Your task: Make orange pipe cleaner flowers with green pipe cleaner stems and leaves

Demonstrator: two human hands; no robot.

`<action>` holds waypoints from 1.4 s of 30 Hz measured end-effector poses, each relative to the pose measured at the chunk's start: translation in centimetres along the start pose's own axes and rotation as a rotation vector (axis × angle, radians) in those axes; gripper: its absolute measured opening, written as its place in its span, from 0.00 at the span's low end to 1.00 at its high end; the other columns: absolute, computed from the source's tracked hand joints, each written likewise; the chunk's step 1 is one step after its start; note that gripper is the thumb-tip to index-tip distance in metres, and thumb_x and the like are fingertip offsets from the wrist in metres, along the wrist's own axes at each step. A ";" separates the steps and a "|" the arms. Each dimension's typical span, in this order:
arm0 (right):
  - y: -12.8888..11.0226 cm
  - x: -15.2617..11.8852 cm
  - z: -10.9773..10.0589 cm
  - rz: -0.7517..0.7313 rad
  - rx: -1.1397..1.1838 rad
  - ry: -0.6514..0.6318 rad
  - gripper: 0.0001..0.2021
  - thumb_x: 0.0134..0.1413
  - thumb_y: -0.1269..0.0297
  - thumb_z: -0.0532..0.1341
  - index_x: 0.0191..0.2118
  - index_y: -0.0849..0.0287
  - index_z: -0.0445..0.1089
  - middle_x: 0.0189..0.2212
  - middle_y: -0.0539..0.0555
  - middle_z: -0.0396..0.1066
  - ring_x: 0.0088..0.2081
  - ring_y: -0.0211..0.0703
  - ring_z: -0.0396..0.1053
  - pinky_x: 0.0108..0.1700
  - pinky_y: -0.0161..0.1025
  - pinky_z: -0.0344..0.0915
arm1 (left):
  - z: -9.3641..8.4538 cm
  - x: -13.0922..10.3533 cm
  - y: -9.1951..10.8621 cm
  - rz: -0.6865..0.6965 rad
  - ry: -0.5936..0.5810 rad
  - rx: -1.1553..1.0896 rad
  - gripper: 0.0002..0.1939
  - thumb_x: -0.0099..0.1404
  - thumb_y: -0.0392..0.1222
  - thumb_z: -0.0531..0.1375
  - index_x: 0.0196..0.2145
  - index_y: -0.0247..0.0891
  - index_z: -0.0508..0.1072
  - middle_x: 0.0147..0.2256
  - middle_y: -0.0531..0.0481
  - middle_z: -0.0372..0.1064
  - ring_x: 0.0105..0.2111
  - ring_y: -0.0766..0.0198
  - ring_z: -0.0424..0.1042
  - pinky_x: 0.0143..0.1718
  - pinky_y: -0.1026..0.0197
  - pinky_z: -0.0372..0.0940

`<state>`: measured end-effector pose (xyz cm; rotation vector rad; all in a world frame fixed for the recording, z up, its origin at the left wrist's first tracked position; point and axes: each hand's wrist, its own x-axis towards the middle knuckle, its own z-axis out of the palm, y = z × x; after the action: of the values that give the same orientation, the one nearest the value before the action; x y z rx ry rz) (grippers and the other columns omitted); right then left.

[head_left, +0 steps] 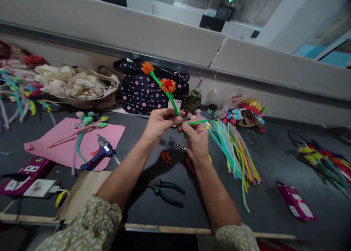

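Observation:
A green pipe-cleaner stem (160,84) leans up to the left, with one orange flower (147,68) at its tip and an orange-red flower (168,85) lower down. My left hand (163,123) pinches this stem near its lower part. Close beside it, my right hand (196,138) has its fingers closed on a short green pipe cleaner (199,122) that points right from the stem. Both hands nearly touch at the stem. Beneath my right hand lie scissors (191,166), partly hidden.
Green-handled pliers (169,198) and orange scraps (165,156) lie below the hands. Loose pipe cleaners (233,148) spread to the right. At left, a blue glue gun (102,153) rests on pink paper (63,137). A dotted dark bag (139,94) stands behind.

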<state>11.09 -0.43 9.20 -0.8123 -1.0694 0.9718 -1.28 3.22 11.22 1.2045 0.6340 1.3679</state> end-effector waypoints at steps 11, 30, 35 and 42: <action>0.0 -0.3 0.3 0.274 0.295 -0.129 0.04 0.46 0.65 0.64 0.28 0.58 0.69 0.20 0.46 0.66 0.23 0.34 0.65 0.32 0.37 0.67 | -0.1 -0.4 0.6 -0.022 -0.074 0.010 0.13 0.46 0.41 0.69 0.31 0.34 0.77 0.27 0.47 0.74 0.22 0.65 0.71 0.21 0.63 0.66; 0.7 -0.5 -1.8 -0.867 -1.055 0.043 0.04 0.54 0.69 0.58 0.37 0.58 0.67 0.34 0.55 0.72 0.40 0.43 0.68 0.45 0.44 0.63 | 1.1 -0.2 -0.7 0.111 0.060 0.006 0.13 0.45 0.43 0.70 0.24 0.34 0.71 0.23 0.53 0.68 0.23 0.69 0.68 0.26 0.66 0.63; -0.1 -0.8 -0.8 -0.554 -0.735 0.096 0.02 0.53 0.66 0.60 0.34 0.56 0.69 0.31 0.51 0.70 0.35 0.40 0.68 0.42 0.40 0.64 | 0.8 -0.2 -0.5 0.114 0.062 0.032 0.12 0.45 0.43 0.70 0.24 0.34 0.73 0.24 0.52 0.70 0.24 0.69 0.69 0.27 0.66 0.63; -1.1 -0.2 -0.4 -0.124 -0.298 0.009 0.04 0.47 0.62 0.65 0.28 0.57 0.73 0.25 0.48 0.70 0.27 0.36 0.66 0.32 0.35 0.63 | 0.5 -0.1 -0.3 0.073 0.087 0.043 0.13 0.43 0.44 0.70 0.24 0.35 0.73 0.24 0.52 0.70 0.24 0.69 0.68 0.27 0.65 0.63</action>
<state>11.70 -1.04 9.97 -0.9787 -1.2599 0.7130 -0.76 3.09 11.07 1.2171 0.6893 1.4813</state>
